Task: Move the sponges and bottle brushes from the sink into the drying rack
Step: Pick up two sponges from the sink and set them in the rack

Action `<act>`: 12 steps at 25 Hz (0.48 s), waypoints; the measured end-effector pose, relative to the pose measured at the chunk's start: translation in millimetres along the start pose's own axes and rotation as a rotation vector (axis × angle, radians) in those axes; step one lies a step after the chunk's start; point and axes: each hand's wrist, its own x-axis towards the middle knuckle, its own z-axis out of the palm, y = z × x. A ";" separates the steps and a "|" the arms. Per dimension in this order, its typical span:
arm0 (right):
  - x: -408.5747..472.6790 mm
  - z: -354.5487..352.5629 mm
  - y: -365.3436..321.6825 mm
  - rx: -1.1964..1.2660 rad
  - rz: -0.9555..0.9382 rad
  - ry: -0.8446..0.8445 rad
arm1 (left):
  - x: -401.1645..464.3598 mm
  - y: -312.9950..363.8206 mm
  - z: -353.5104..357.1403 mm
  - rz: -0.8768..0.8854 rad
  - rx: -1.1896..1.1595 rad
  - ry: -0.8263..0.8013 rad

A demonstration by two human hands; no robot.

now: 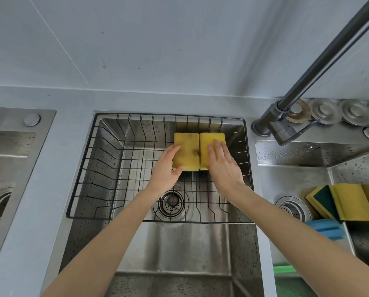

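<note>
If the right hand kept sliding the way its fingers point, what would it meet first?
Probably the far wire wall of the drying rack; the right hand rests flat on a yellow sponge pointing there.

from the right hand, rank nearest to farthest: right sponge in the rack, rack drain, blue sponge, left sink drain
From the right hand:
1. Right sponge: under its fingers, touching, at the back of the rack.
2. Rack drain: below and left of it, under the wire.
3. Blue sponge: right sink, near side.
4. Left sink drain: far left edge.
</note>
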 end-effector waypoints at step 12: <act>1.3 -0.4 -0.8 -0.031 0.008 0.071 | 0.7 5.3 3.8 -0.018 0.106 -0.002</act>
